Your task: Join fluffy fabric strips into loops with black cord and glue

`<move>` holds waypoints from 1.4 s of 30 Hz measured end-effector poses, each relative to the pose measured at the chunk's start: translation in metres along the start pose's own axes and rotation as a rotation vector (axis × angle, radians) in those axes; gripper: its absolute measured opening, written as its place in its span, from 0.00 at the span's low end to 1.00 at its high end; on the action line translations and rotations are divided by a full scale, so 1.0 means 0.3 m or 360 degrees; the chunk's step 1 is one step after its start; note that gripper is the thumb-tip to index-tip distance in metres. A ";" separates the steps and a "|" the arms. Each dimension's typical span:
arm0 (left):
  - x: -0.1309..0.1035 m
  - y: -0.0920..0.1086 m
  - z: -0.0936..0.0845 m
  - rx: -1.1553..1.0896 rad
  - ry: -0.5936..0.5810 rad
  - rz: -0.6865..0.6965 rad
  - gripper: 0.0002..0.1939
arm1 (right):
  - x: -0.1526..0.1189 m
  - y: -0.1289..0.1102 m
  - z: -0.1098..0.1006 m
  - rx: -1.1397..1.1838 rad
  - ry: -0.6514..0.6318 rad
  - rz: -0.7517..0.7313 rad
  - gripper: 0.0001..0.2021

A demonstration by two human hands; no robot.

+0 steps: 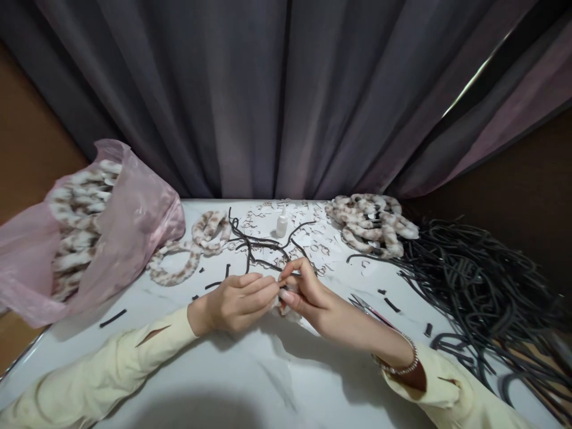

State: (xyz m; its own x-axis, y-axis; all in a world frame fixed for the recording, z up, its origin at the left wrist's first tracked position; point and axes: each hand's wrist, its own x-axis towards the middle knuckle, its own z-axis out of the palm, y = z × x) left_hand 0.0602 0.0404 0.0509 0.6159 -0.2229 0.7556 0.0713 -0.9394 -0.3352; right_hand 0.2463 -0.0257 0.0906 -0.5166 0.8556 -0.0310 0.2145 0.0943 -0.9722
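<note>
My left hand [241, 301] and my right hand [315, 301] meet over the middle of the table, fingertips pinched close together. Between them is a white fluffy piece [291, 314], mostly hidden by the fingers, so its full shape does not show. Just beyond the hands lie several black cords [263, 243], and a small white bottle [282, 223] stands upright behind these. Scissors [364, 305] lie partly under my right forearm. Two brown-and-white fluffy rings [175, 263] rest to the left of the cords.
A pink plastic bag [147, 205] full of fluffy rings stands at left. More fluffy rings are piled [373, 223] at back right, beside a large heap of black cords [473, 280]. Small brown curled scraps [313, 247] and short cord pieces [113, 318] litter the white table [277, 381].
</note>
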 end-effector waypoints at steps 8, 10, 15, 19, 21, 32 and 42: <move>0.030 0.024 -0.013 -0.0074 0.0023 -0.0155 0.11 | -0.019 -0.003 -0.011 -0.0913 0.0190 -0.0405 0.15; 0.038 0.035 -0.017 -0.0135 0.0029 -0.0268 0.13 | -0.023 -0.007 -0.004 -0.1107 0.0257 -0.0533 0.14; 0.082 0.051 -0.040 -0.0523 -0.0014 -0.0889 0.13 | -0.013 0.020 0.004 -0.1404 0.0407 -0.0744 0.13; 0.111 0.047 -0.056 -0.0920 -0.0126 -0.1452 0.14 | -0.003 0.032 -0.007 -0.1679 0.0398 -0.0836 0.14; 0.116 0.045 -0.058 -0.1080 -0.0173 -0.1662 0.17 | -0.002 0.025 -0.014 -0.1818 0.0342 -0.0907 0.16; 0.114 0.056 -0.045 -0.1603 -0.0157 -0.2320 0.18 | 0.017 0.040 -0.006 -0.1903 0.0407 -0.1022 0.08; 0.113 0.055 -0.044 -0.1440 -0.0231 -0.2270 0.19 | 0.021 0.061 -0.024 -0.1962 0.0395 -0.1084 0.12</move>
State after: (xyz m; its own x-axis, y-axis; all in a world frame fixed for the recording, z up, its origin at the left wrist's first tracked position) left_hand 0.0718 0.0140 0.0783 0.5276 0.8459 0.0787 0.1854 -0.2050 0.9610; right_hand 0.2528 -0.0148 0.0741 -0.6815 0.5180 0.5170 0.6248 0.7796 0.0426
